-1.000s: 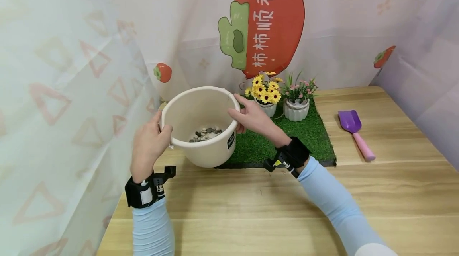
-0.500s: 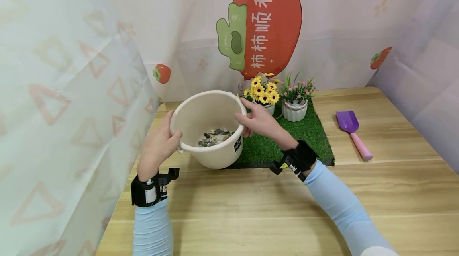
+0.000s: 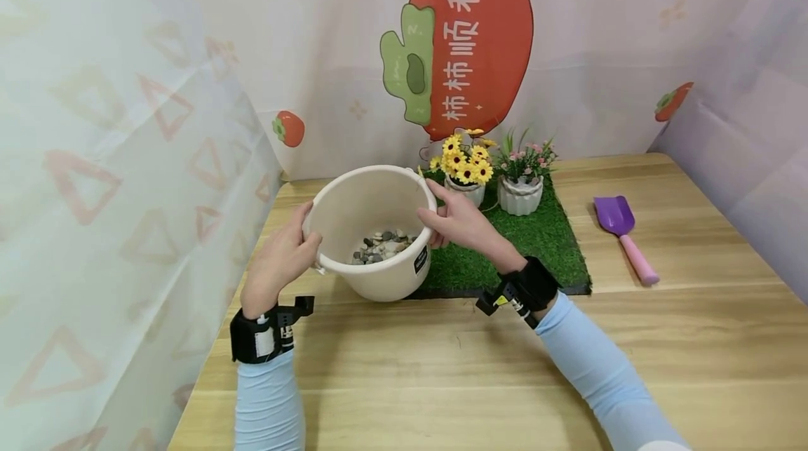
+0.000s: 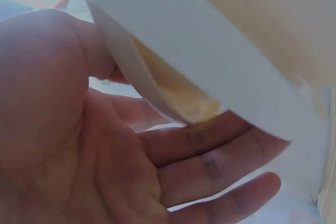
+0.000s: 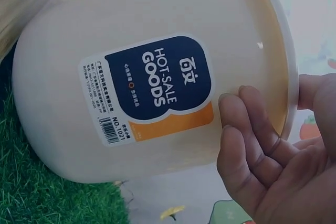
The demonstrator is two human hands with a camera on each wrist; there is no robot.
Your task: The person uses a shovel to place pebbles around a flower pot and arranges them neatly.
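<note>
A cream plastic bucket [image 3: 385,283] stands tilted slightly toward me at the left part of the table, its front right side over the turf edge. Grey and white pebbles [image 3: 382,247] lie on its floor. On the left, my left hand [image 3: 280,254] grips the rim, thumb on top; in the left wrist view its fingers [image 4: 205,171] reach under the rim. My right hand [image 3: 463,223] pinches the opposite rim between thumb and fingers. In the right wrist view, curled fingers [image 5: 252,140] rest against the bucket's wall beside a dark blue printed label [image 5: 157,77].
Behind the right hand, a pot of yellow flowers [image 3: 466,170] and a pot of pink flowers [image 3: 520,191] stand on an artificial turf mat [image 3: 536,247]. A purple scoop [image 3: 625,237] with a pink handle lies on the wooden table [image 3: 442,381] at right. Printed curtains [image 3: 341,86] enclose the table.
Both hands have moved the bucket to the right and slightly toward me, onto the mat's left part. More of the pebbles shows inside it. The pots and scoop stay in place.
</note>
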